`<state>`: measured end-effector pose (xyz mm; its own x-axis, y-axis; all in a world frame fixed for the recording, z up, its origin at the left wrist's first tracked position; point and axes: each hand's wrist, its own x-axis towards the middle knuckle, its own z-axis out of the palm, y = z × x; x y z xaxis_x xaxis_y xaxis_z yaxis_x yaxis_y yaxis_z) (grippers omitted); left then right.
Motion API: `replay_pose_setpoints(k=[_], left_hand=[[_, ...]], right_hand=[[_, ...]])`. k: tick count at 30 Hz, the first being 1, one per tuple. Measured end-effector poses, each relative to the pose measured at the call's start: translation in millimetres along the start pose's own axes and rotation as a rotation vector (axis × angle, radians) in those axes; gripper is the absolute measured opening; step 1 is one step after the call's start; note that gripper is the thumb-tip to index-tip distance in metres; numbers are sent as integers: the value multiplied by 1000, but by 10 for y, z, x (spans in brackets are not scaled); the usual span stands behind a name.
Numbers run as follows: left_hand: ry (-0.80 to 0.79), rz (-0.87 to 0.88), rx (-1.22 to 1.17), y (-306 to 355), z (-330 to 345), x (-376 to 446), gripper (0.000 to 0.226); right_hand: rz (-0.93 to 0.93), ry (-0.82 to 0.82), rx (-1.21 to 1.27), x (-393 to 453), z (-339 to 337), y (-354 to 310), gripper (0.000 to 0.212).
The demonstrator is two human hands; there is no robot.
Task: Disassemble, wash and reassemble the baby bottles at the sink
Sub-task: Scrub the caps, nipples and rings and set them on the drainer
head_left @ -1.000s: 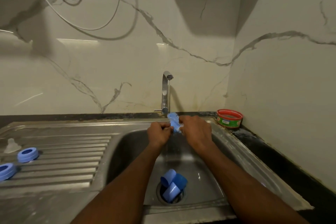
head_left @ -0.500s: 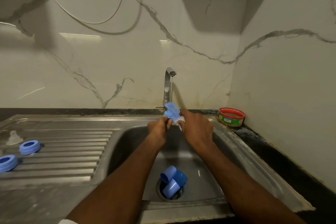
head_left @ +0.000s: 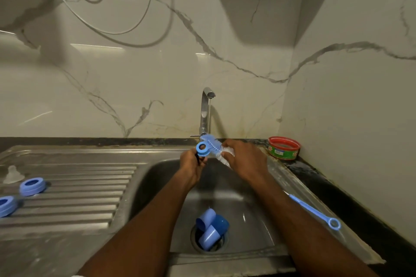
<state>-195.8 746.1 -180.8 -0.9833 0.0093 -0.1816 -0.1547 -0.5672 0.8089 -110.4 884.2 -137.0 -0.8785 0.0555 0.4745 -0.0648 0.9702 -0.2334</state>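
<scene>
Over the back of the sink basin (head_left: 252, 216), my left hand (head_left: 191, 165) grips a blue bottle brush (head_left: 210, 143) just below its ring-shaped end. That ring faces me. My right hand (head_left: 246, 161) holds a clear bottle (head_left: 226, 155) against the brush bristles; my fingers hide most of the bottle. Both sit right under the faucet (head_left: 206, 110), which lets down a thin stream. Three blue caps (head_left: 211, 229) lie piled on the drain. Two blue collar rings (head_left: 32, 186) (head_left: 6, 206) and a clear nipple (head_left: 13, 174) rest on the drainboard at the left.
A thin blue brush (head_left: 315, 210) with a loop end lies on the sink's right rim. A red and green tub (head_left: 284, 147) stands in the back right corner by the wall. The ribbed drainboard (head_left: 85, 195) stretches left of the basin. Cables hang on the wall above.
The brush has turned so its ring end now faces me, at my left hand. Both hands stay together under the faucet. The view widened and now shows the thin brush.
</scene>
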Motion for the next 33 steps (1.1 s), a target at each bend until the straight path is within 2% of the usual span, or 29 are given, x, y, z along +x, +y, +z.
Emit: replay_pose_setpoints(k=[2, 6, 8, 10, 13, 15, 17, 19, 20, 24, 26, 31, 33], left_hand=[[-61, -31, 101, -13, -40, -21, 24], [-320, -63, 337, -94, -28, -86, 20], [-284, 15, 335, -88, -13, -67, 19], [-157, 87, 259, -52, -24, -26, 20], [-49, 112, 205, -9, -83, 36, 22], [-97, 49, 247, -31, -92, 21, 20], [-245, -41, 324, -81, -57, -62, 19], [-368, -46, 385, -140, 12, -127, 16], [-360, -18, 381, -159, 40, -118, 16], [-44, 91, 309, -123, -2, 75, 19], [33, 105, 292, -120, -79, 183, 15], [-204, 49, 301, -196, 7, 10, 15], [-199, 59, 273, -221, 83, -54, 13]], right_hand=[[-36, -1, -5, 10, -14, 11, 32], [-56, -19, -39, 49, 1, 23, 33], [-26, 0, -13, 50, 17, 78, 32], [-21, -15, -16, 42, 28, 143, 32], [-50, -40, -50, 12, 75, 170, 33], [-53, -9, -24, 14, 102, 148, 30], [-35, 4, 18, 29, 99, 105, 30], [-32, -6, -1, 49, 86, 89, 31], [-28, -5, -12, 51, 81, 102, 30], [-15, -34, -15, 34, 98, 192, 30], [-17, -54, -36, 25, 134, 185, 31], [80, 28, -61, 89, 174, 55, 28], [38, 32, -81, 83, 173, -2, 33]])
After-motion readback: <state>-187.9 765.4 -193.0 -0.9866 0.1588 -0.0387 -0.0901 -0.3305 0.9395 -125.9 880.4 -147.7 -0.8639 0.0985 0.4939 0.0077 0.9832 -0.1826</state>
